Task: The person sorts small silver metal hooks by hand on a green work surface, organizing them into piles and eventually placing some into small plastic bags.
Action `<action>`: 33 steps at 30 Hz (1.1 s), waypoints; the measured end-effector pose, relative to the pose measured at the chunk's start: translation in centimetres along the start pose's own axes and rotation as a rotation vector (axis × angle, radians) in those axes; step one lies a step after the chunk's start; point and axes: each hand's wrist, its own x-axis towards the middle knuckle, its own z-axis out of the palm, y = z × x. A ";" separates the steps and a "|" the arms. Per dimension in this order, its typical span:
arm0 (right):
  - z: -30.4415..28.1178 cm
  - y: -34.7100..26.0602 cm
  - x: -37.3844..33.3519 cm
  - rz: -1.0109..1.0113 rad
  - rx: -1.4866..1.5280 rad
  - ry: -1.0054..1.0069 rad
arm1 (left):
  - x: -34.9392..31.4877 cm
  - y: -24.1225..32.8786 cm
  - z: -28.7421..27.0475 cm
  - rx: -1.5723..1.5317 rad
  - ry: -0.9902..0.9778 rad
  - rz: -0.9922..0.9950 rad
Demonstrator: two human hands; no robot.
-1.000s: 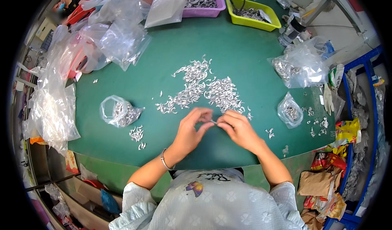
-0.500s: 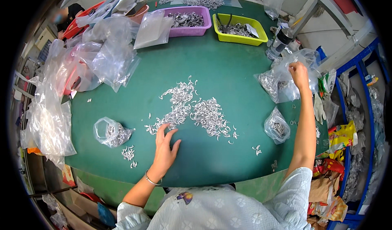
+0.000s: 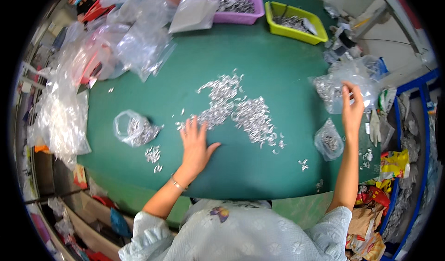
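My left hand (image 3: 194, 149) lies flat with fingers spread, its fingertips touching the near left edge of a pile of small silver crescent-shaped metal pieces (image 3: 220, 96). A second heap of these pieces (image 3: 256, 118) adjoins it on the right. My right hand (image 3: 353, 108) is raised at the right, over the near side of a clear plastic bag (image 3: 329, 87) with silver pieces. Its fingers are bent toward the thumb in a pinch; anything between them is too small to make out. A smaller clear bag of pieces (image 3: 329, 143) sits just nearer to me.
An open bag with silver pieces (image 3: 136, 129) lies at the left, beside a few loose ones (image 3: 152, 154). Purple (image 3: 238, 18) and yellow-green (image 3: 296, 35) bins of metal parts stand at the back. Plastic bags (image 3: 62, 117) crowd the left edge; a blue rack (image 3: 425, 136) borders the right.
The view has shifted, so the table appears farther right and higher. My left fingers have spread and flattened by the pile. My right hand has drawn back toward me from the clear bag.
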 end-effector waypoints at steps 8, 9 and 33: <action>11.5 -8.3 -14.2 -0.304 -0.060 -0.705 | -0.5 2.5 1.5 -0.258 -0.149 0.295; 12.1 -8.6 -14.9 -0.310 -0.070 -0.714 | -0.4 2.3 1.4 -0.343 -0.156 0.312; 15.1 -8.3 -10.4 -0.380 -0.023 -0.299 | 0.5 0.5 -0.4 -0.273 -0.030 0.215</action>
